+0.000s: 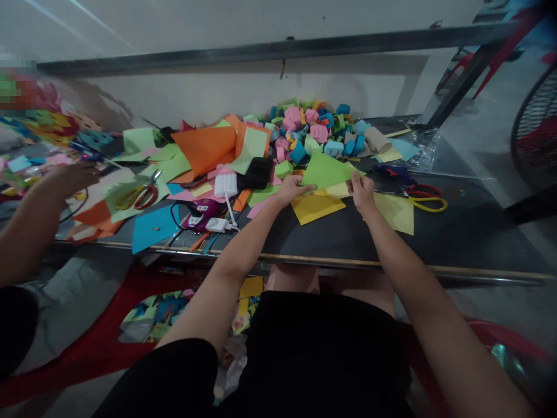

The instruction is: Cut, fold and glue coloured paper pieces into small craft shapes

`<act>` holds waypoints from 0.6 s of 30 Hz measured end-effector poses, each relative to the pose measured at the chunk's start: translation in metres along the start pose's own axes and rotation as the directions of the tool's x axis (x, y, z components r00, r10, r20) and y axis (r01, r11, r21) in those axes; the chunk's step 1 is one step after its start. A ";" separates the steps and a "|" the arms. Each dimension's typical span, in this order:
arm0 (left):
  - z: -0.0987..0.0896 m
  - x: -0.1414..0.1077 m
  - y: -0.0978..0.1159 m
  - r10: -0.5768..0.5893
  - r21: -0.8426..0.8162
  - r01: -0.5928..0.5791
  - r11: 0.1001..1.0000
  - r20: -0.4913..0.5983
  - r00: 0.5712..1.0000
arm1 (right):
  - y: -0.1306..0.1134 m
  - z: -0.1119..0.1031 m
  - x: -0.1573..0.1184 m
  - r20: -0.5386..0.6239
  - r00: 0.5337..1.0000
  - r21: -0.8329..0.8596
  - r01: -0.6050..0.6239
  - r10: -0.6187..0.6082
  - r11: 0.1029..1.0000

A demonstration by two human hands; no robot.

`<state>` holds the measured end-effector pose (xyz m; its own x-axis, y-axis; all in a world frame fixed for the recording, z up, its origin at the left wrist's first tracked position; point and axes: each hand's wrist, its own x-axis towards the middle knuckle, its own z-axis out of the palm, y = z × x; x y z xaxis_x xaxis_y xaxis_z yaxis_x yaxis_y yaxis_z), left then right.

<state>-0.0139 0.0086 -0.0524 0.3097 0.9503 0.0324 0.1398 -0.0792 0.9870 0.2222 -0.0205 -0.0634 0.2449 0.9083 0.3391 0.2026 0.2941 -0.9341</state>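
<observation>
A bright green sheet of paper (325, 169) is held up at a slant over the table, one edge toward me. My left hand (290, 190) pinches its near left corner, and my right hand (362, 191) grips the right end between thumb and fingers. Beneath it lies a yellow paper sheet (317, 208) on the dark tabletop, with a pale yellow sheet (395, 213) by my right wrist. To the right are scissors with red and yellow handles (429, 196) and a dark blue tool (394, 172), its kind unclear.
Small folded paper pieces (319, 132) are heaped at the back. Left of my hands are orange paper (206, 150), a purple power strip (200, 216) with white plugs, a blue sheet (155, 227) and more scissors (145, 196). Another person's arm (35, 215) reaches in from the left.
</observation>
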 end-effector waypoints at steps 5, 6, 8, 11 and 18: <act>0.012 0.001 -0.003 0.054 -0.007 -0.055 0.998 -0.047 0.997 | -0.010 0.007 -0.010 0.250 0.967 -0.121 0.076 -0.044 0.990; 0.016 0.001 -0.004 0.069 -0.024 -0.070 0.997 -0.036 0.997 | -0.011 0.009 -0.012 0.260 0.965 -0.146 0.085 -0.044 0.986; 0.022 0.000 -0.005 0.093 -0.053 -0.094 0.994 -0.008 0.996 | -0.012 0.012 -0.015 0.235 0.971 -0.180 0.087 -0.043 0.980; 0.027 0.000 -0.009 0.109 -0.040 -0.109 0.993 -0.020 0.994 | -0.013 0.013 -0.016 0.189 0.981 -0.154 0.070 -0.040 0.986; 0.016 -0.006 -0.004 0.073 0.052 -0.070 0.996 -0.051 0.996 | -0.006 0.008 -0.003 -0.089 0.996 0.078 -0.021 0.028 0.997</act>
<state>-0.0007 -0.0012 -0.0594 0.2703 0.9562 0.1120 0.1663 -0.1609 0.9729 0.2123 -0.0226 -0.0601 0.3342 0.8861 0.3211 0.1226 0.2969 -0.9470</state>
